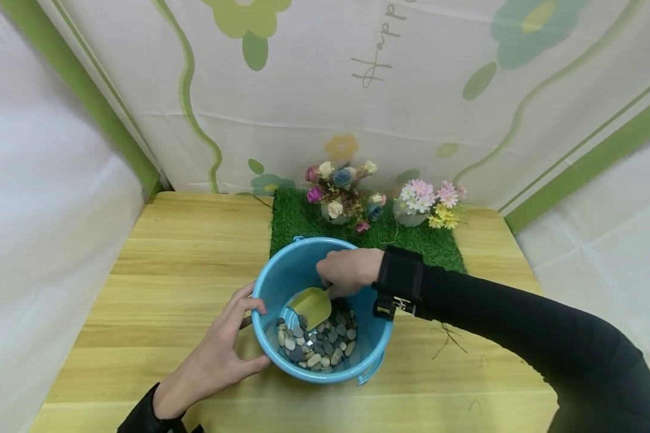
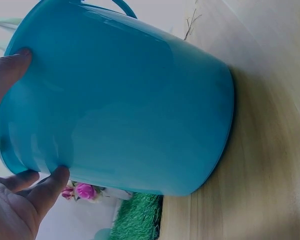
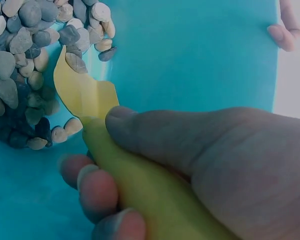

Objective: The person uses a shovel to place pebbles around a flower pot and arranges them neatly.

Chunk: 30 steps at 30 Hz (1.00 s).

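Item 1: yellow-green scoop [image 1: 311, 307], one, located inside the blue bucket [image 1: 290, 267]; in the head view its long axis runs from 2 o'clock to 8 o'clock, handle at the 2 end, blade edge pointing to 8; in the right wrist view the blade points to 11, the handle runs back to 5

Item 2: right hand [image 1: 350, 270], reaching into the bucket from 2 o'clock; fingers curled beneath the scoop's handle, thumb laid along its top near the blade, the handle gripped between

Item 3: left hand [image 1: 222, 346], at the bucket's 8 to 9 o'clock side; fingers and thumb spread well apart, one finger hooked over the rim, thumb against the outside wall

Item 4: pebbles [image 1: 325, 349], grey, dark and cream, heaped on the bucket floor from 3 to 8 o'clock; one grey pebble overlaps the blade's tip

Item 5: grass mat [image 1: 430, 245], beyond the bucket from 12 to 2 o'clock; mixed flowers [image 1: 343, 177] upon it at 12, pale flowers [image 1: 418, 196] at 1 to 2

Item 6: table [image 1: 195, 258], wooden, beneath bucket and mat
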Each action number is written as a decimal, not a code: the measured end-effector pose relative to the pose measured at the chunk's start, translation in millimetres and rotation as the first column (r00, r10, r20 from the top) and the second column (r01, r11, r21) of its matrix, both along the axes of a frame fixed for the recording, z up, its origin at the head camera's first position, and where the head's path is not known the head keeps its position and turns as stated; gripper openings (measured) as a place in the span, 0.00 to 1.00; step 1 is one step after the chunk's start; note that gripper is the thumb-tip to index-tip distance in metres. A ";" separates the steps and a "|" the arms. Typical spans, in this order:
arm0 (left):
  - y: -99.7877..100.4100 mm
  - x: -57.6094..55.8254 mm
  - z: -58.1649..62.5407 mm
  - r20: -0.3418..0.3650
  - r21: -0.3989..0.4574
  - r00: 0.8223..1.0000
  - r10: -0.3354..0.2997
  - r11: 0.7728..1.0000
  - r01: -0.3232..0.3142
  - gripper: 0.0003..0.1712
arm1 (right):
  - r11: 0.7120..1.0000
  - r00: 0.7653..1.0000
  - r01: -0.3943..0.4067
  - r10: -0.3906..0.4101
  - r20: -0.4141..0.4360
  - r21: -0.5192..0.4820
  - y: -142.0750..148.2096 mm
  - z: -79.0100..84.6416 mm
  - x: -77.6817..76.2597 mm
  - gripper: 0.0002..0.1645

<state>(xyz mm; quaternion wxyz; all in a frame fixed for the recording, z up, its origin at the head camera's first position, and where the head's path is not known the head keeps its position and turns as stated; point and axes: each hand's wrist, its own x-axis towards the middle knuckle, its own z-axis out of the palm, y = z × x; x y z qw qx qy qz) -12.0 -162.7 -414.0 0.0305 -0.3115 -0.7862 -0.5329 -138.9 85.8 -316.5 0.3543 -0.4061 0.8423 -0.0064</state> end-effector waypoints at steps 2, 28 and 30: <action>-0.2 0.1 -0.4 0.013 -0.001 1.000 0.000 1.000 0.000 0.38 | 1.000 1.000 0.000 0.000 0.002 -0.005 0.5 -0.3 -0.5 0.24; -0.8 -0.6 0.8 0.028 -0.011 0.999 -0.015 1.000 0.016 0.38 | 0.998 0.994 0.030 -0.025 0.105 -0.052 -0.1 -7.7 -2.1 0.30; -0.9 -0.5 1.0 0.032 -0.010 0.999 -0.017 1.000 0.017 0.38 | 0.998 0.989 0.029 -0.020 0.147 -0.056 -1.1 -9.6 -0.6 0.30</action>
